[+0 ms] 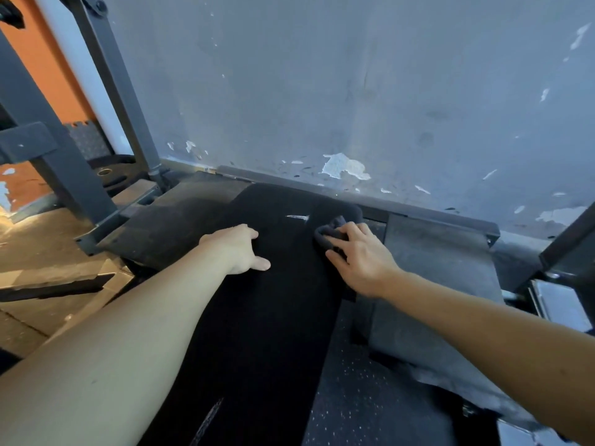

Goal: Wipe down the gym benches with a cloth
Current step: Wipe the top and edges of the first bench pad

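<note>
A long black padded bench (273, 317) runs from the bottom of the view toward the grey wall. My right hand (360, 255) presses a dark crumpled cloth (328, 231) against the pad's far right edge, fingers closed over the cloth. My left hand (240, 247) rests on the pad's left side with its fingers curled over the edge and the thumb stretched along the top. A small pale scuff (297, 217) marks the pad just left of the cloth.
A grey peeling wall (354, 91) stands right behind the bench end. Dark steel frame posts (119, 85) and weight plates (109, 172) are at the left. A grey platform (434, 284) lies to the right, speckled rubber flooring (347, 397) below.
</note>
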Demonstrator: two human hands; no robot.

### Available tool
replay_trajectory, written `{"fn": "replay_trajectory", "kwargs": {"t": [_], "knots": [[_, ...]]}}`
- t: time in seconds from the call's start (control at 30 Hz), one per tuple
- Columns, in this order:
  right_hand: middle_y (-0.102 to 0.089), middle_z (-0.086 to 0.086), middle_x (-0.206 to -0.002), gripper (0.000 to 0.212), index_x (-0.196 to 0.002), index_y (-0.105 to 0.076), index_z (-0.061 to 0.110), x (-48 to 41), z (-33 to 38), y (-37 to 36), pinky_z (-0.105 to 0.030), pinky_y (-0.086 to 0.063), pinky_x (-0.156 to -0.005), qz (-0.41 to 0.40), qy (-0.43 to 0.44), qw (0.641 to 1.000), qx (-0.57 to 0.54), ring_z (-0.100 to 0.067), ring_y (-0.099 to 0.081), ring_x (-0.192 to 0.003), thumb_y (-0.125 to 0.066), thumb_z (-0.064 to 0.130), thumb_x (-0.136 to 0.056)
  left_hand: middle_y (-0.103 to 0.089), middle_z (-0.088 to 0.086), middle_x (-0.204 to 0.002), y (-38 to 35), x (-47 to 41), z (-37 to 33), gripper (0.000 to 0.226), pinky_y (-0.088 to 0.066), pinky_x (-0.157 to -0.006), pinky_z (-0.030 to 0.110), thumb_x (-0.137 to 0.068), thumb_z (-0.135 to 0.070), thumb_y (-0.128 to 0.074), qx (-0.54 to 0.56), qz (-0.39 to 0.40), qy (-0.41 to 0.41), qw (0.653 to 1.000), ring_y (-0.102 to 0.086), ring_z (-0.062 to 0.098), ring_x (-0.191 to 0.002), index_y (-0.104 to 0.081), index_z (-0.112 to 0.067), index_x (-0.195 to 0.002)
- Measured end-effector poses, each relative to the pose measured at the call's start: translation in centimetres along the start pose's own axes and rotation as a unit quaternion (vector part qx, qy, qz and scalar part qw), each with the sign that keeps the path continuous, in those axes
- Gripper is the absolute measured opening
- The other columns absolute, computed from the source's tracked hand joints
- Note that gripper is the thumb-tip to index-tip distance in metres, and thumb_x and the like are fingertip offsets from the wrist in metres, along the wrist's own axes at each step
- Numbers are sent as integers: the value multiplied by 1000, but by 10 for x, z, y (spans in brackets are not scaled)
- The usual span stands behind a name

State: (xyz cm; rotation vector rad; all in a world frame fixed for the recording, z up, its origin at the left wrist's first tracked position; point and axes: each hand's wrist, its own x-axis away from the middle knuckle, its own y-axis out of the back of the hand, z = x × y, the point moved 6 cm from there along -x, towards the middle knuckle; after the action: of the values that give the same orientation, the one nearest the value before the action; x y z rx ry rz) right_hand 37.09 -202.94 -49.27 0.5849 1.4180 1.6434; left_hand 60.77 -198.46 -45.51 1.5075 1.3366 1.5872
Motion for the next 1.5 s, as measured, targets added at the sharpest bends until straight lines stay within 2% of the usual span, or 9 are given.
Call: {"fn": "replay_trajectory", "kwargs": {"t": [0.17, 0.3, 0.4, 0.5, 0.6, 0.67, 0.9, 1.17, 1.5], "knots": [[-37, -3, -158, 42, -145, -56, 31, -68, -35, -4, -36, -22, -122, -8, -82, 996, -32, -25, -28, -147, -43, 36, -105, -9, -14, -170, -2, -3, 3, 86, -26, -119, 48, -89, -59, -69, 3, -4, 3, 1000, -24, 27, -153, -26, -35, -160], [-44, -7, -149, 42, -144, -53, 30, -91, -38, -7, -38, -24, -120, 13, -92, 996, -5, -26, -31, -143, -36, 34, -105, -8, -4, -171, -6, -5, 8, 94, -28, -120, 51, -85, -63, -70, 21, -17, 23, 999, -17, 26, -155, -23, -33, -161], [-46, -9, -148, 41, -140, -57, 22, -68, -15, -5, -39, -26, -117, 24, -64, 997, 20, -27, -33, -140, -39, 34, -105, -13, 0, -170, -8, -3, 11, 97, -32, -118, 49, -85, -64, -70, 37, -27, 32, 998, -21, 26, -154, -23, -27, -162], [-32, -8, -163, 46, -151, -48, 21, -32, 9, -7, -36, -14, -124, 54, 13, 998, 3, -26, -22, -152, -42, 33, -107, -22, -3, -168, -7, 0, 12, 96, -37, -112, 45, -84, -68, -67, 22, -32, 27, 999, -30, 25, -150, -25, -29, -161], [-23, 1, -168, 49, -157, -37, 27, -35, 2, -5, -35, -6, -125, 71, 34, 997, 7, -18, -13, -156, -39, 34, -108, -19, -2, -168, -8, -4, 13, 97, -26, -121, 48, -84, -67, -68, 34, -21, 25, 999, -24, 26, -153, -24, -28, -161], [-22, 1, -168, 49, -158, -35, 27, -61, -9, -5, -35, -7, -125, 72, 7, 997, 19, -18, -13, -156, -35, 34, -109, -14, -2, -170, -10, -9, 15, 99, -14, -125, 54, -83, -67, -69, 38, -11, 27, 999, -16, 26, -155, -22, -28, -161], [-46, -3, -148, 43, -141, -52, 29, -136, -15, -21, -41, -24, -119, 59, -59, 996, 11, -25, -33, -140, -32, 34, -103, -21, -2, -168, -11, -19, 20, 107, -28, -121, 55, -75, -70, -75, 47, -4, 32, 998, -21, 28, -154, -25, -30, -161], [-25, -2, -167, 48, -155, -42, 23, -64, 38, -27, -37, -8, -127, 113, 115, 987, 5, -19, -13, -156, -38, 35, -108, -15, -12, -169, -5, -11, 19, 104, -32, -115, 50, -74, -79, -68, 6, -24, 33, 999, -27, 28, -152, -25, -38, -160], [-37, -4, -158, 50, -152, -42, 25, -170, 9, -30, -42, -25, -121, 106, -18, 994, 27, -27, -32, -144, -29, 34, -105, -10, -14, -169, -4, -10, 20, 104, -28, -117, 53, -75, -78, -68, 10, -12, 40, 999, -23, 27, -153, -22, -40, -160]]}}
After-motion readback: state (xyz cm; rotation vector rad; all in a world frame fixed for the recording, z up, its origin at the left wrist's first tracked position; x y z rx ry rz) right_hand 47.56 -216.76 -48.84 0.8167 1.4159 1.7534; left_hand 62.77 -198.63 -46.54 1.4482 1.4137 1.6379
